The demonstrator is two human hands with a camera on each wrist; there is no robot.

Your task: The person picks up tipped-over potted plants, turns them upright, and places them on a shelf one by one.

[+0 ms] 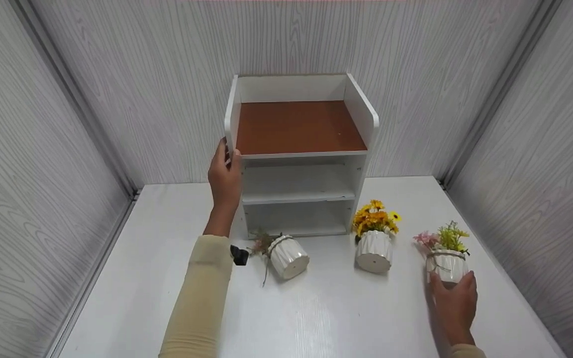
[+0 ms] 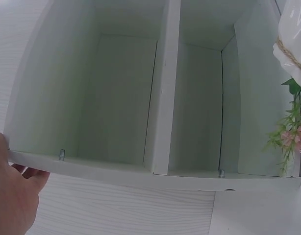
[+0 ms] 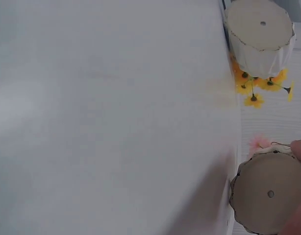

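A white shelf unit [image 1: 302, 200] with a brown top surface stands near the back wall. My left hand [image 1: 226, 174] grips the front edge of its left side panel, near the top; the left wrist view shows that hand [image 2: 13, 188] with fingertips behind the panel. With my right hand [image 1: 455, 303] I hold a white flower pot [image 1: 446, 263] of pink and yellow-green artificial flowers, thumb and fingers around its lower part. Its flat base [image 3: 268, 193] faces the right wrist camera. Part of that hand lies outside the right wrist view.
A white pot with orange-yellow flowers [image 1: 374, 251] lies on its side right of the shelf's foot. Another white pot [image 1: 290, 257], with small pinkish flowers, lies tipped before the shelf. Wood-grain walls [image 1: 33, 164] enclose the white table [image 1: 306, 318] at the back and sides.
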